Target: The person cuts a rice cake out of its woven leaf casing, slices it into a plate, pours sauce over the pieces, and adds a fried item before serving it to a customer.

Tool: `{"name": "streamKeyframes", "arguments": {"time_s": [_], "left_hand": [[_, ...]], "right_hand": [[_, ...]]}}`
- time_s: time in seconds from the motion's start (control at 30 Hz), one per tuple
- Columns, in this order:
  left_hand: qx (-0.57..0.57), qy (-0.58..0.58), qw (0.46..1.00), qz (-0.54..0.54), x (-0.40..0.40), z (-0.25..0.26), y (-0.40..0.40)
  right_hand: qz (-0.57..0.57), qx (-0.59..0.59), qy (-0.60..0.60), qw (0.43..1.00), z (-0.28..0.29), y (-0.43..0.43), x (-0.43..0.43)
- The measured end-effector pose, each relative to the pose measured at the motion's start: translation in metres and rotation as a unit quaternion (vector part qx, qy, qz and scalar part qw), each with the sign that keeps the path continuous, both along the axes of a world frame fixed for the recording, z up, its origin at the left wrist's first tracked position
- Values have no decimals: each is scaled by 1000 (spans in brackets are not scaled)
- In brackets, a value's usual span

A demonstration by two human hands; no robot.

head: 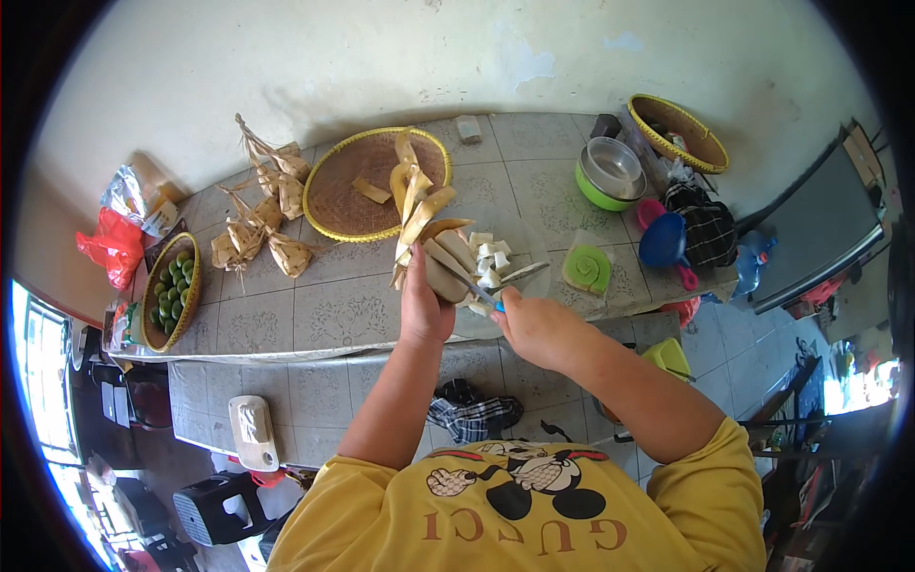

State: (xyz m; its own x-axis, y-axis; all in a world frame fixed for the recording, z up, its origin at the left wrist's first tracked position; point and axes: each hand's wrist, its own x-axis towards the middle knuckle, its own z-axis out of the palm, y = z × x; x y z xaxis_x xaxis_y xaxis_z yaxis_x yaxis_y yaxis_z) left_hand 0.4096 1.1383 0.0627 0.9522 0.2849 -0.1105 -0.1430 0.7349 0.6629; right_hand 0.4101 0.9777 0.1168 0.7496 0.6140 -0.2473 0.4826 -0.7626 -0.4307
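My left hand grips an unwrapped rice cake, its palm-leaf wrapping peeled back in strips above the fingers. In my right hand is a knife with a blue handle, its blade against the rice cake. Just beyond the knife, white cut cubes lie in a heap, beside a pale, long-shaped thing I cannot make out. A woven basket with a yellow rim stands behind my left hand, a piece of leaf inside it.
Woven leaf pouches lie left of the basket; farther left stands a basket of green fruits. To the right are a green rolled cake, a green bowl, a blue scoop-like utensil and dark checked cloth.
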Motion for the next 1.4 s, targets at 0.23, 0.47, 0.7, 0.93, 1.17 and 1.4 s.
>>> {"name": "streamKeyframes", "arguments": {"time_s": [0.23, 0.47, 0.7, 0.93, 1.17, 1.4], "left_hand": [[-109, -26, 994, -12, 2, 7, -7], [-60, -41, 996, -53, 6, -2, -1], [-166, -62, 981, -84, 3, -5, 14], [-112, 30, 983, -141, -1, 5, 30], [-86, 37, 979, -184, -1, 12, 30], [-91, 29, 981, -167, 5, 6, 20]], "right_hand": [[-14, 11, -21, 1000, -19, 6, 3], [-2, 88, -12, 996, -50, 9, 16], [-105, 239, 610, 748, 18, -3, 20], [67, 125, -23, 990, 17, -49, 41], [93, 4, -129, 987, 19, -49, 46], [69, -22, -86, 994, 0, -45, 53]]}}
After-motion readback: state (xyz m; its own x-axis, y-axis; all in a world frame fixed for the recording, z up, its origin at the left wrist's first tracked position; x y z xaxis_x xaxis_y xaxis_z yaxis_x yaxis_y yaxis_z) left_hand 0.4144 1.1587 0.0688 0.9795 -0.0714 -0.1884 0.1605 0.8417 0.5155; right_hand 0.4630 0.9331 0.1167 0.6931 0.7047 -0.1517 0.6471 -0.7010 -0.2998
